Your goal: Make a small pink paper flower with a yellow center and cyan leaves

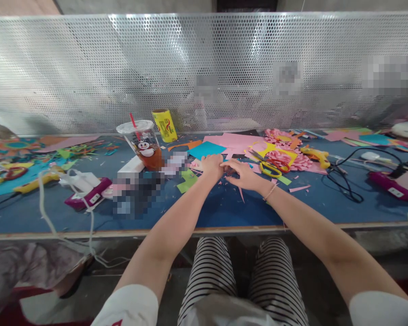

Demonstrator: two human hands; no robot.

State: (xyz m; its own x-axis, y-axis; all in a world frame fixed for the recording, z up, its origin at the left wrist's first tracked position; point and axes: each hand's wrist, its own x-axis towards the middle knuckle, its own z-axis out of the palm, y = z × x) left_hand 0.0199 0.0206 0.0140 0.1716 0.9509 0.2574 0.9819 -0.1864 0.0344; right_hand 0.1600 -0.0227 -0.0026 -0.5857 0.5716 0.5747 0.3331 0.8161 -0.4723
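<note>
My left hand (pixel 212 165) rests low over the middle of the table, its back toward me and its fingers curled; anything inside them is hidden. Just right of it, my right hand (pixel 244 174) has its thumb and forefinger apart in a curve, the fingertips close to or touching my left hand. Small pink scraps (pixel 241 194) lie beneath and around both hands. Beyond them are a blue paper sheet (pixel 208 148) and pink paper sheets (pixel 240 141). Yellow-handled scissors (pixel 270 170) lie right of my right hand, beside pink paper flowers (pixel 297 160). Green paper pieces (pixel 187 182) are at left.
A lidded drink cup (pixel 151 154) with a red straw stands left, before a yellow roll (pixel 165 126). Purple power strips (pixel 88 194) with cables sit on both sides. A yellow glue gun (pixel 316 156) lies right. A perforated metal screen (pixel 190 68) borders the back.
</note>
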